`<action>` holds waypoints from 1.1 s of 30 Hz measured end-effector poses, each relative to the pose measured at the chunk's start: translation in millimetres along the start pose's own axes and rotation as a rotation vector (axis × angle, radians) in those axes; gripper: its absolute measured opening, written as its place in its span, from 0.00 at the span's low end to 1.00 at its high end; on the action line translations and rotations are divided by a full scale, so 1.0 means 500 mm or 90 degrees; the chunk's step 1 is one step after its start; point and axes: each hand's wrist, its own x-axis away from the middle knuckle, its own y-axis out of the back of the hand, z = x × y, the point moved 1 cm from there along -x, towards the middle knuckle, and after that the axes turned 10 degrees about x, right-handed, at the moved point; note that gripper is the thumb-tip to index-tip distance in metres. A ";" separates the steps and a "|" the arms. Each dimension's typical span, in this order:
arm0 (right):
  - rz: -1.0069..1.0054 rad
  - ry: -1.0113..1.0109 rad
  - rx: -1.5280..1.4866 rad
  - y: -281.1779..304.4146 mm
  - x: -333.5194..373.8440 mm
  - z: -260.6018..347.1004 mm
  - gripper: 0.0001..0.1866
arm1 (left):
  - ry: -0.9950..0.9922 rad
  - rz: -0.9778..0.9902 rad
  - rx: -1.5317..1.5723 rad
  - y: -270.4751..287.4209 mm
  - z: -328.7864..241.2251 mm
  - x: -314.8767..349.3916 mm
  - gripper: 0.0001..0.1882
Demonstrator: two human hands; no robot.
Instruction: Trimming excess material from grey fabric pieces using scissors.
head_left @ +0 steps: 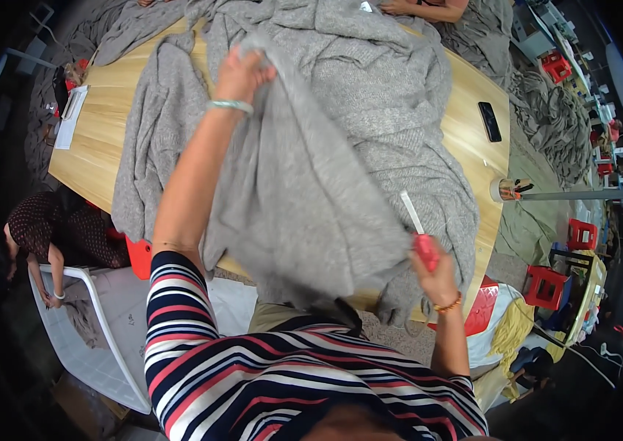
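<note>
A grey knitted garment (304, 191) hangs stretched and slightly blurred between my two hands above the table. My left hand (242, 75), reaching far forward, has its fingers closed on the upper edge of the knit. At the right, my right hand (435, 273) grips a red-handled tool (425, 251) with a narrow, pale, flat strip pointing away from me; its exact kind is unclear. The garment's lower right corner meets that hand, but whether the fingers also pinch it I cannot tell. More grey knitwear (377, 95) lies heaped underneath and beyond.
On the wooden table (466, 95) are a black phone (489, 122) and a cup of tools (504, 190) near the right edge. A paper (71, 117) lies far left. Other people's hands (400, 7) touch knitwear opposite. Lower left, a person bends over a white-framed bin (98, 294). Red stools (545, 287) stand right.
</note>
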 end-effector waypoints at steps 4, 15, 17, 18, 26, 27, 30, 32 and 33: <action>-0.053 0.029 -0.018 0.093 0.029 0.084 0.13 | -0.086 0.222 0.306 0.029 -0.198 0.019 0.17; 0.454 0.127 0.199 -0.188 0.100 0.028 0.21 | 0.280 -0.381 -0.468 0.774 -0.034 0.490 0.14; 0.490 0.159 0.213 -0.216 0.075 0.010 0.21 | -0.022 -0.355 -0.791 0.846 -0.007 0.600 0.22; 0.466 0.185 0.205 -0.216 0.063 0.007 0.21 | -0.008 -0.352 -0.783 0.812 0.017 0.597 0.22; 0.255 0.172 0.171 -0.241 -0.068 0.068 0.34 | -0.003 -0.283 -1.046 0.470 0.009 0.423 0.33; 0.227 0.148 0.146 -0.262 -0.080 0.064 0.37 | 0.102 -0.253 -1.004 0.515 0.023 0.414 0.31; 0.291 0.054 0.115 -0.324 -0.101 -0.001 0.39 | 0.221 -0.210 -0.783 0.532 0.036 0.380 0.26; 0.348 -0.030 0.019 -0.362 -0.104 -0.067 0.29 | 0.243 -0.199 -0.614 0.505 0.025 0.356 0.23; 0.348 -0.030 0.016 -0.352 -0.106 -0.074 0.29 | 0.157 -0.184 -0.567 0.463 -0.002 0.329 0.21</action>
